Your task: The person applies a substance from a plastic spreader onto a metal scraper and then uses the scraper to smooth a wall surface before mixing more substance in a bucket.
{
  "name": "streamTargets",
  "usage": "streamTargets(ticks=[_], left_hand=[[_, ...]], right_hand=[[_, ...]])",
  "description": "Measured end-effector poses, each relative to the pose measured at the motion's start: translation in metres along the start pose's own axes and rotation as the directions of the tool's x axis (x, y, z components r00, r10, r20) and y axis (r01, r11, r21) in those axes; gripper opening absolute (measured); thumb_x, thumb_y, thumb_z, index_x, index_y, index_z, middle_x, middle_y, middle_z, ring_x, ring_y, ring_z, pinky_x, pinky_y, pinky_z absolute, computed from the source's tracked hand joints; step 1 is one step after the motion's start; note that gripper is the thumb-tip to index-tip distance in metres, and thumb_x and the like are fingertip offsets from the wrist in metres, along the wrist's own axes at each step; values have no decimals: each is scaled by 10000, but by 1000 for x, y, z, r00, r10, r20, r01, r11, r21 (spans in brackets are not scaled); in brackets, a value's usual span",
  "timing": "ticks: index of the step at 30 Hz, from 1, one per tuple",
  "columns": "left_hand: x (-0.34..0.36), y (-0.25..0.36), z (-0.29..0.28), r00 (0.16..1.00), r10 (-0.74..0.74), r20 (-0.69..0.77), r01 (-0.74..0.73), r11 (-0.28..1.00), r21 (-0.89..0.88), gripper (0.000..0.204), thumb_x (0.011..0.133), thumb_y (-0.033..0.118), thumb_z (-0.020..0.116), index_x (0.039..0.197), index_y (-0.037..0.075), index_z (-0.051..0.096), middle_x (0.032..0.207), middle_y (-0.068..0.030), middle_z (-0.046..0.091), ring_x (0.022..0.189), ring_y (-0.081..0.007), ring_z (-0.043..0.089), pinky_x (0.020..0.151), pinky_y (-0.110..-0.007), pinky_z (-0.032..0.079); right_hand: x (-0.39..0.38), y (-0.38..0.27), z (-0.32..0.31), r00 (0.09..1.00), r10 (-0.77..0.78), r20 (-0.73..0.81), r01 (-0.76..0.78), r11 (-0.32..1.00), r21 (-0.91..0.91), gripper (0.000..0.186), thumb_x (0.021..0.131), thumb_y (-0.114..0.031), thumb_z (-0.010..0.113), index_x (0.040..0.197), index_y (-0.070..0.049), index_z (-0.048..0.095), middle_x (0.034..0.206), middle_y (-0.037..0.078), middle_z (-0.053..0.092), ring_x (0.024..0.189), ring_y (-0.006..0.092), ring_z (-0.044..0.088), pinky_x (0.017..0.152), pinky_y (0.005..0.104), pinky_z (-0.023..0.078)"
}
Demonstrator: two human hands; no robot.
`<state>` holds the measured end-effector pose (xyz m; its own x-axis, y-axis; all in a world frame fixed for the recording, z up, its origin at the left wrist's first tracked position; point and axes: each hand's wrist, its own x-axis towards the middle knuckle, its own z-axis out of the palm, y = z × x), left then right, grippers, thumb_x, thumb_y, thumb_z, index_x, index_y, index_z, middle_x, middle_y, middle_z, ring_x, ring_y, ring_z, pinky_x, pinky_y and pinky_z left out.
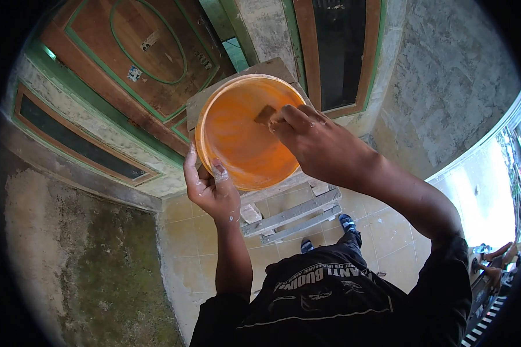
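Note:
An orange tub (252, 168) with a round rim and whitish smears inside rests tilted on a wooden board (272, 69). My left hand (213, 188) is closed on the tub's near left rim, its thumb over the edge and whitish residue on the fingers. Over the tub's right side, my right hand (307, 136) pinches a small brown flat piece (265, 114) with a squarish end. That piece points down toward the inner wall; I cannot tell if it touches. The fingers hide its other end.
Below the board are whitish wooden rungs (295, 213) above a tiled floor (382, 237). A brown door with green trim (150, 52) is at the far left, and a framed dark window (338, 52) beyond the tub. Rough grey wall (451, 75) stands right, mossy wall (104, 260) left.

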<state>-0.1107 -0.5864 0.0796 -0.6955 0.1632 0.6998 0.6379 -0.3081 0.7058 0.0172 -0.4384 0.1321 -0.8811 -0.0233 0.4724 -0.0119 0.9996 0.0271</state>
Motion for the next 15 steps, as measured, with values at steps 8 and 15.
streamTargets(ticks=[8, 15], left_hand=[[-5, 6, 5, 994, -12, 108, 12, 1000, 1, 485, 928, 164, 547, 1285, -113, 371, 1061, -240, 616, 935, -186, 617, 818, -278, 473], [-7, 3, 6, 988, 85, 127, -88, 996, 19, 463, 922, 125, 529, 1285, -115, 371, 1019, -220, 631, 925, -180, 620, 806, -272, 478]], right_hand=[[15, 2, -1, 975, -79, -207, 88, 996, 33, 341, 799, -29, 521, 1105, 114, 470, 1097, 223, 488, 976, 349, 596, 857, 365, 513], [14, -2, 5, 985, 41, -168, -27, 996, 82, 373, 792, -9, 515, 1131, 115, 421, 1091, 270, 478, 928, 334, 619, 813, 361, 531]])
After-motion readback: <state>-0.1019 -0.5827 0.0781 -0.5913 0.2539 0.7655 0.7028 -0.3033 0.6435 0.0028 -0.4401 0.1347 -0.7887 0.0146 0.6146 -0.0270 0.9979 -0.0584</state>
